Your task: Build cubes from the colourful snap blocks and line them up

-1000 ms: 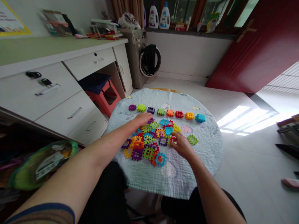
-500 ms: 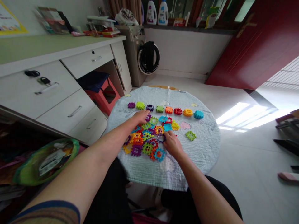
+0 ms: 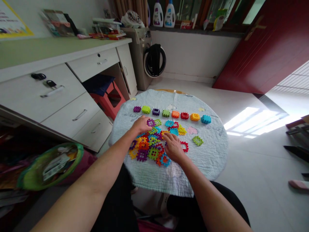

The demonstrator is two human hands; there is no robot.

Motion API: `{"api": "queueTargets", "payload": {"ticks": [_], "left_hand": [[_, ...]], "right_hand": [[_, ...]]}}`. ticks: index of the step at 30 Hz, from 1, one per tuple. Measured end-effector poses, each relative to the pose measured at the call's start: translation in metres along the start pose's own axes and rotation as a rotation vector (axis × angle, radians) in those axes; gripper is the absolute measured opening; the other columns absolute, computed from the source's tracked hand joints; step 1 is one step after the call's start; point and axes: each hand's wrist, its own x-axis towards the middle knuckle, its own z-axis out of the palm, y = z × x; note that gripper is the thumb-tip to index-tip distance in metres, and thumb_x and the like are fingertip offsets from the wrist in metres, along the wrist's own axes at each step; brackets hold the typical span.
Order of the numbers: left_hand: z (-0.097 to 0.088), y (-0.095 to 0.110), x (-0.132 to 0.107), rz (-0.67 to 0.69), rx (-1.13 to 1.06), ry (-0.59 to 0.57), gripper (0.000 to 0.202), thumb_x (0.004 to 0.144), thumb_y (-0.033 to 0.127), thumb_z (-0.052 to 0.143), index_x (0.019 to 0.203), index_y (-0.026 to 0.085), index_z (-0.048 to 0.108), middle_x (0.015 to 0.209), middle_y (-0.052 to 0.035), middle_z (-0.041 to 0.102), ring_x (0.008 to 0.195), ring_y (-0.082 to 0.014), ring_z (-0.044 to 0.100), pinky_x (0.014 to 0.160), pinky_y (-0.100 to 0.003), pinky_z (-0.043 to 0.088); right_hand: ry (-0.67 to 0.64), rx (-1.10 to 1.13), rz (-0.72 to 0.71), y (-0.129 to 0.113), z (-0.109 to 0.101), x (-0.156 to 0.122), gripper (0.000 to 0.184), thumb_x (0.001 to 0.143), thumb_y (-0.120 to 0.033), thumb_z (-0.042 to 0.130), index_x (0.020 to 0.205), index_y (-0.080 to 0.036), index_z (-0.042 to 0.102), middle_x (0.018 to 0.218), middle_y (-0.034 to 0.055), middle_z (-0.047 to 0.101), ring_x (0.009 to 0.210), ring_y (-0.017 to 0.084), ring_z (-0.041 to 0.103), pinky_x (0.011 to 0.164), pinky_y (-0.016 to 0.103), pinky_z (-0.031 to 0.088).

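Reaching forward over the round worktop (image 3: 217,141), both hands were down among the loose pile of interlocking tiles (image 3: 147,151), which lay on the near half of the pale quilted cloth (image 3: 205,161).

Hands: the left hand (image 3: 141,125) lay palm-down at the pile's far left edge, fingertips on a purple tile (image 3: 151,122). Whether that tile was pinched or only touched could not be told. The right hand (image 3: 173,147) rested spread and unclenched on the pile's right side, gripping nothing visible. The two hands were apart.

Surroundings: a red tile (image 3: 184,146) lay just beside the right hand and a green tile (image 3: 197,140) lay alone further right. A row of tiles (image 3: 175,114), sorted by colour, ran across the far side.

Handling, as judged: the tiles appeared to be light, stiff moulded plastic with toothed edges and open window centres. They looked smooth but not fragile, and best taken by two opposite edges between thumb and finger.

Writing: the detergent bottles (image 3: 169,14) on the sill and the poster (image 3: 12,22) on the wall carried print too small to read. No brand was legible on the washing machine (image 3: 147,58).
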Motion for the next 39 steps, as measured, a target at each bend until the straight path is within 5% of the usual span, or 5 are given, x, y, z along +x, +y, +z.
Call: {"api": "queueTargets", "payload": {"ticks": [6, 11, 18, 29, 39], "left_hand": [[-0.018, 0.012, -0.036, -0.088, -0.341, 0.182, 0.054, 0.069, 0.038, 0.070, 0.118, 0.016, 0.063, 0.112, -0.0091, 0.066, 0.100, -0.0244, 0.063, 0.093, -0.037, 0.050], [-0.025, 0.025, -0.064, -0.082, -0.466, 0.228, 0.058, 0.070, 0.040, 0.070, 0.121, 0.014, 0.060, 0.119, -0.0118, 0.063, 0.106, -0.0260, 0.062, 0.093, -0.039, 0.051], [-0.012, 0.023, -0.060, -0.117, -0.640, 0.107, 0.058, 0.067, 0.043, 0.072, 0.116, 0.014, 0.062, 0.112, -0.0089, 0.068, 0.103, -0.0248, 0.065, 0.094, -0.039, 0.050], [-0.012, 0.023, -0.053, -0.084, -0.570, 0.083, 0.055, 0.064, 0.043, 0.074, 0.112, 0.017, 0.065, 0.116, -0.0092, 0.065, 0.106, -0.0262, 0.063, 0.097, -0.041, 0.049], [-0.007, 0.025, -0.052, 0.074, -0.627, 0.024, 0.057, 0.065, 0.033, 0.074, 0.118, 0.015, 0.062, 0.121, -0.0102, 0.061, 0.107, -0.0231, 0.063, 0.098, -0.038, 0.049]], "right_hand": [[-0.136, 0.035, -0.042, -0.013, 0.026, 0.004, 0.083, 0.074, -0.012, 0.045, 0.154, -0.019, 0.022, 0.157, 0.0049, 0.031, 0.146, 0.031, 0.012, 0.115, 0.051, 0.011], [-0.108, -0.065, -0.035, -0.014, 0.019, 0.005, 0.063, 0.082, -0.014, 0.046, 0.144, -0.028, 0.041, 0.145, 0.0059, 0.047, 0.141, 0.032, 0.022, 0.113, 0.056, 0.007], [-0.014, -0.209, 0.058, -0.002, 0.008, 0.006, 0.032, 0.093, -0.016, 0.039, 0.111, -0.024, 0.065, 0.116, 0.0115, 0.059, 0.119, 0.031, 0.041, 0.107, 0.052, 0.020], [0.006, -0.170, 0.014, 0.006, 0.010, 0.008, 0.028, 0.094, -0.017, 0.041, 0.107, -0.026, 0.064, 0.123, 0.0087, 0.058, 0.122, 0.028, 0.037, 0.101, 0.044, 0.025], [0.112, 0.073, 0.071, 0.009, -0.011, 0.012, 0.016, 0.087, -0.021, 0.046, 0.087, -0.020, 0.062, 0.091, 0.0074, 0.062, 0.091, 0.021, 0.053, 0.085, 0.033, 0.038]]}}
